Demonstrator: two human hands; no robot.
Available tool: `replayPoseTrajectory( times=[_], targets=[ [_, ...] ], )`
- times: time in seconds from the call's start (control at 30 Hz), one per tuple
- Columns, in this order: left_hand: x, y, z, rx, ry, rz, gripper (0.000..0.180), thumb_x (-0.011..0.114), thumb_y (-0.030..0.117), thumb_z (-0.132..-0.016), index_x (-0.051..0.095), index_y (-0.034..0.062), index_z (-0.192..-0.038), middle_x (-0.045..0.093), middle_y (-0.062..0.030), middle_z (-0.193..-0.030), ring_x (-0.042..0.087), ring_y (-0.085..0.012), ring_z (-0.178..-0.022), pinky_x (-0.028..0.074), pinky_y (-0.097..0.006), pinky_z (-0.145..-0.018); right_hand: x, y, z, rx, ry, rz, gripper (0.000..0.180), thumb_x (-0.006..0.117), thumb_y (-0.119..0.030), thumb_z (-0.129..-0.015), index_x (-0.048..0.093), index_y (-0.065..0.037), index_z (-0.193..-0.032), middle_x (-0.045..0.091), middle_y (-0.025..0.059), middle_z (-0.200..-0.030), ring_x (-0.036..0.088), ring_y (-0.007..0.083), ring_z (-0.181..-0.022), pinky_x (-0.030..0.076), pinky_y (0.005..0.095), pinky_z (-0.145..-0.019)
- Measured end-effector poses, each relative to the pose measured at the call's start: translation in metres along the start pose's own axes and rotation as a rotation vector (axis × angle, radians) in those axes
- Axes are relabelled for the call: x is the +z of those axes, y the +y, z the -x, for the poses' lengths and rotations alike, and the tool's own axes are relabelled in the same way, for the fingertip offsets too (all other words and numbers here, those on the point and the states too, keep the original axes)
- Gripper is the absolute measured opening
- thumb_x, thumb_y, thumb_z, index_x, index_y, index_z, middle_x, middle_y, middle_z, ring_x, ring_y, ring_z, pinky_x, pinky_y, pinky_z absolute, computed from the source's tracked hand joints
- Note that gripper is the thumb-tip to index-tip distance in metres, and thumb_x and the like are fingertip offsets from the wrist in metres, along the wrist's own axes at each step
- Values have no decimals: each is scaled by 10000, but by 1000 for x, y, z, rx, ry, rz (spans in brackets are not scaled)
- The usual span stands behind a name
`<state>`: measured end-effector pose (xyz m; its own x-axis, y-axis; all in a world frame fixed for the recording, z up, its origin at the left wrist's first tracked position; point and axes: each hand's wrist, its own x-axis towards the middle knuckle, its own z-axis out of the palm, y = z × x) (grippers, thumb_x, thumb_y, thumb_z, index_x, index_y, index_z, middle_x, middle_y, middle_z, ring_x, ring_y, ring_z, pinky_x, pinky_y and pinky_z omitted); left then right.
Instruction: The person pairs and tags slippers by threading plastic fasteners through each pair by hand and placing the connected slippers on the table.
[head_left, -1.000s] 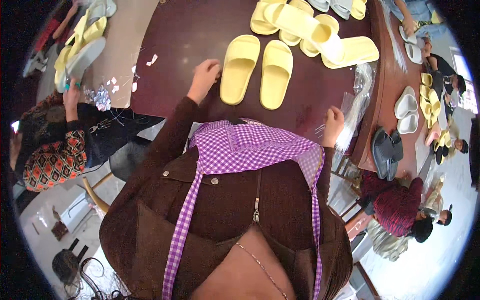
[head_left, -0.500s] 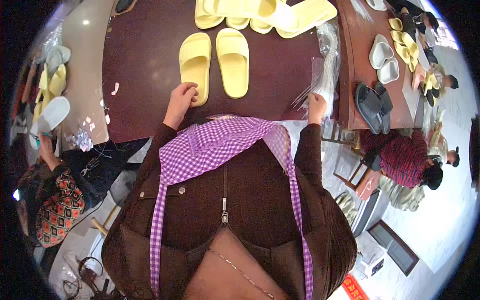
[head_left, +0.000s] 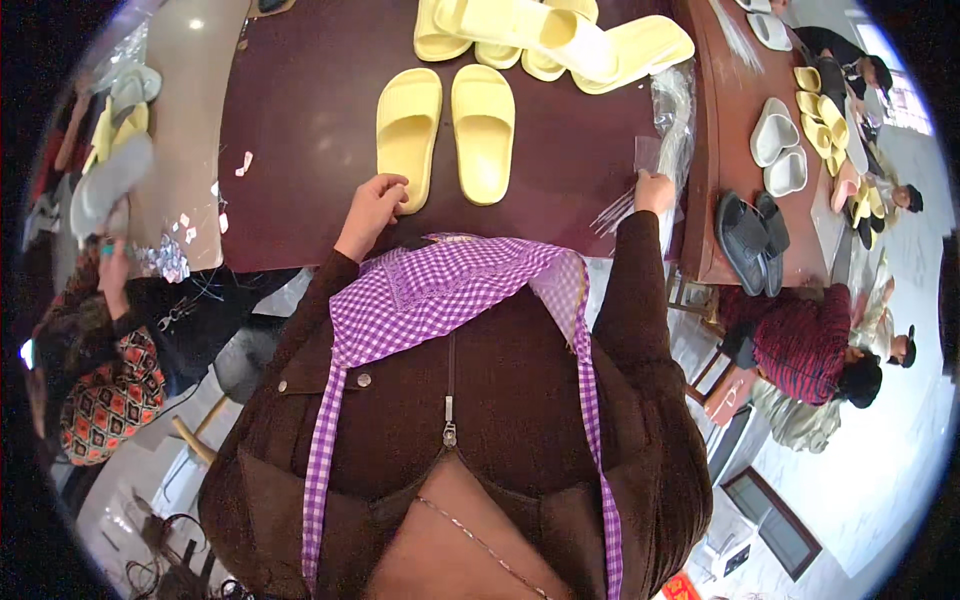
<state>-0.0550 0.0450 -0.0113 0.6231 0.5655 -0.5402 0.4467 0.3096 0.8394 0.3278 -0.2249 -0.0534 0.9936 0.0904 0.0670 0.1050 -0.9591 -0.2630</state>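
A pair of yellow slippers lies on the dark red tabletop, toes pointing away from me. My left hand is at the heel of the left slipper, its fingers loosely bent and apart against the heel edge. The right slipper lies beside it, untouched. Farther to the right, my right hand is closed in a pinch at the near end of a bundle of thin clear plastic strands. Some strand ends stick out left of that hand. My fingertips there are partly hidden.
More yellow slippers are heaped at the table's far edge. Small paper tags lie left. Grey slippers and black slippers stand on the right-hand table. At left, a co-worker's hand is near a pale slipper.
My view has shifted slightly, so table and slippers appear farther right. My right hand has moved a little farther in over the strands. My left hand stays at the slipper's heel.
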Motion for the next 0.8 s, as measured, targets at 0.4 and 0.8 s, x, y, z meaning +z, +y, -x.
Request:
replayPoseTrajectory(
  times=[0.4, 0.8],
  targets=[
    [-3, -2, -8, 26, 2, -64, 267, 494, 137, -836, 577, -27, -1030, 603, -51, -787, 535, -86, -629, 432, -213, -524, 8, 59, -31, 53, -214, -358, 242, 591, -229, -775, 626, -6, -686, 603, 105, -622, 558, 146, -539, 420, 296, -467],
    [8, 13, 2, 5, -75, 19, 281, 498, 145, -838, 566, -33, -1043, 593, -39, -795, 533, -87, -641, 434, -213, -542, -69, -23, 70, 186, -924, -1967, 142, 583, -168, -851, 531, -38, -876, 503, 33, -685, 373, 102, -489, 320, 218, -418]
  ],
)
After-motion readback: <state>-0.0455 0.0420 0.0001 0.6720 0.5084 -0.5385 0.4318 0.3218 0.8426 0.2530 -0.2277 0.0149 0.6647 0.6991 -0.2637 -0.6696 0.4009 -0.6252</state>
